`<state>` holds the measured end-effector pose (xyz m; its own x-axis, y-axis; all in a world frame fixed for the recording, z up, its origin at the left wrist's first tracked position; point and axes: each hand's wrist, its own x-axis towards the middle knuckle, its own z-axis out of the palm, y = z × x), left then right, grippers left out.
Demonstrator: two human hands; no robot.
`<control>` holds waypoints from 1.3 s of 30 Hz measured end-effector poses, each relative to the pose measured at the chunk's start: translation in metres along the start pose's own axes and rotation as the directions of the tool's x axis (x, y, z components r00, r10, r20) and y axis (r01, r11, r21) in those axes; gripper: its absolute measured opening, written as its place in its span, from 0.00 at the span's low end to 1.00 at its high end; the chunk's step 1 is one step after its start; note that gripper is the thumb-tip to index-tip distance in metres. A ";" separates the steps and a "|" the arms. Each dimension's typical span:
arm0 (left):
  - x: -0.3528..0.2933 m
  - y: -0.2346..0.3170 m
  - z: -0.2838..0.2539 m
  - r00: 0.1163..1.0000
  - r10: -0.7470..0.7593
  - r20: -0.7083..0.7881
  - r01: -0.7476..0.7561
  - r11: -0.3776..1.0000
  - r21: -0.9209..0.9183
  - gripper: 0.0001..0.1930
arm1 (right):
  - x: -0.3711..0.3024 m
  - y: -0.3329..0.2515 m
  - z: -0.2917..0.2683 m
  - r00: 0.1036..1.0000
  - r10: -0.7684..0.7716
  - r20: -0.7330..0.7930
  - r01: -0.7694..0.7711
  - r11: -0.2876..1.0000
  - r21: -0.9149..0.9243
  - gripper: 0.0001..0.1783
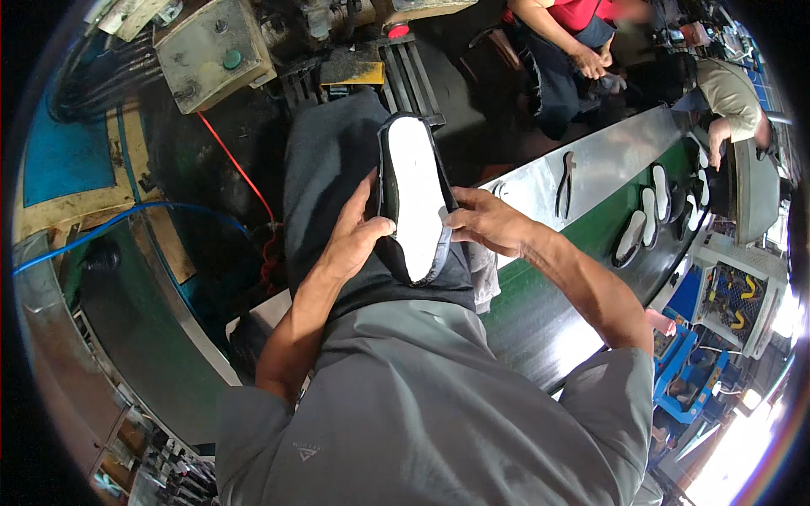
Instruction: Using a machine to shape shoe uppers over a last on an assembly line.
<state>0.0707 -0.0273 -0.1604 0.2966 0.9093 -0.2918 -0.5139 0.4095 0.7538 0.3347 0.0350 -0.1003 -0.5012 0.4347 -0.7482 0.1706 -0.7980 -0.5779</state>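
Note:
A shoe upper (pixel 412 194) rests over my lap, its white sole side facing up and a dark edge folded around it. My left hand (pixel 350 239) grips its left edge, the thumb lying on the rim near the lower half. From the other side my right hand (pixel 489 221) pinches the right edge between thumb and fingers. The fingertips beneath the shoe upper are partly hidden. My dark trousers (pixel 325 169) lie under it.
On my right runs a green conveyor belt (pixel 540 295) with several shoe uppers (pixel 648 215). Pliers (pixel 564 185) lie on its metal edge (pixel 607 156). A control box with a green button (pixel 215 55) stands ahead left. Two people work ahead right; a blue hose (pixel 126 215) crosses the left.

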 end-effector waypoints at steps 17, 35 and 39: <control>-0.003 -0.002 0.000 0.999 -0.033 -0.008 0.033 0.999 -0.005 0.50 | -0.009 0.012 0.001 0.998 0.053 -0.045 -0.053 0.999 0.000 0.40; 0.073 0.062 -0.013 0.888 0.458 -0.031 -0.234 0.511 0.827 0.15 | 0.058 -0.029 0.030 0.569 -0.770 -0.289 0.414 0.572 -0.708 0.23; 0.072 0.086 -0.017 0.883 0.446 0.150 -0.376 0.477 0.795 0.14 | 0.047 -0.040 0.023 0.593 -0.782 -0.193 0.534 0.562 -0.632 0.21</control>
<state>0.0340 0.0747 -0.1266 0.1531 0.9741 0.1665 0.2831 -0.2047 0.9370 0.2850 0.0777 -0.1052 -0.2665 0.9623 -0.0550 0.3640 0.0476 -0.9302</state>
